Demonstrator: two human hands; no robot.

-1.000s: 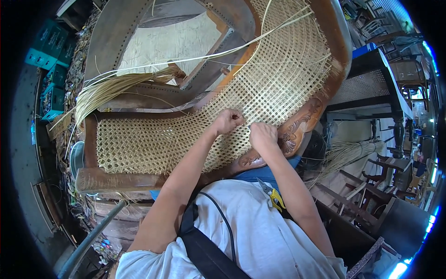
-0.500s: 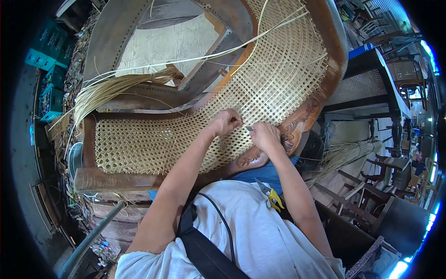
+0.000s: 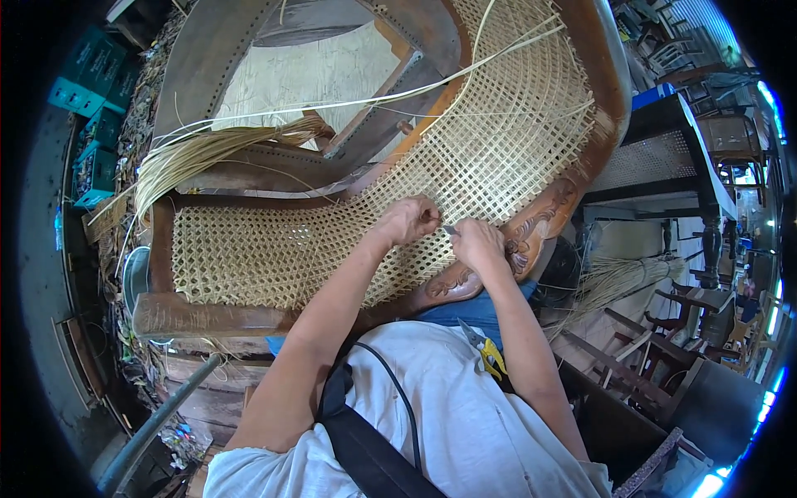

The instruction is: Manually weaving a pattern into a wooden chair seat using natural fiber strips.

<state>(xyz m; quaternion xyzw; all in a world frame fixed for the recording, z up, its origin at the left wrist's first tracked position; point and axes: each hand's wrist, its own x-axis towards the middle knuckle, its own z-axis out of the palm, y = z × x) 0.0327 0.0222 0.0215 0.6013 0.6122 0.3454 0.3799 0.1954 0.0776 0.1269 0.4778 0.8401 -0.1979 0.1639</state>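
Note:
A woven cane panel (image 3: 249,249) stretches across a carved brown wooden chair frame (image 3: 538,217) in front of me. Over the panel's near edge, my left hand (image 3: 410,219) is closed in a pinch; whatever lies between its fingertips is too small to make out. Just to its right, my right hand (image 3: 479,244) is closed around a small tool with a flat grey metal tip (image 3: 449,230). That tip points at my left fingertips. The rest of the tool is hidden in my palm. Long pale cane strands (image 3: 365,101) run loose across the upper part of the panel.
A bundle of cane strands (image 3: 187,162) rests on the frame at left. Yellow-handled pliers or shears (image 3: 488,353) lie against my shirt. More cane (image 3: 627,278) lies at right, near a dark table (image 3: 706,199) and stacked chairs. Green crates (image 3: 95,183) stand far left.
The view has shifted slightly. My left hand has turned a little and its fingertips sit closer to the tool's tip; my right hand keeps its grip.

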